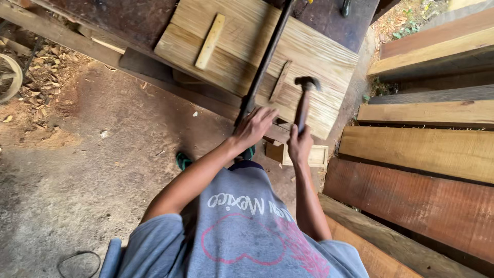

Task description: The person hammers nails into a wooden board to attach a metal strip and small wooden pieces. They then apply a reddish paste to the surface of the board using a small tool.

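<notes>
A large pale wooden panel (pixel 319 62) lies on a dark workbench (pixel 128 20) in front of me, with two short wooden strips (pixel 210 41) fixed across it. A long black metal bar clamp (pixel 265 59) runs over the panel. My left hand (pixel 254 127) rests on the panel's near edge at the lower end of the bar clamp. My right hand (pixel 299 145) grips the handle of a hammer (pixel 304 98), whose dark head is raised just above the panel beside the thinner strip (pixel 280 81).
Thick timber planks (pixel 422 149) are stacked along the right side. A small wooden tray (pixel 316 156) lies on the ground under the panel's edge. Wood chips (pixel 49 67) and a wheel (pixel 7 77) lie at the far left on the dirt floor (pixel 92 164).
</notes>
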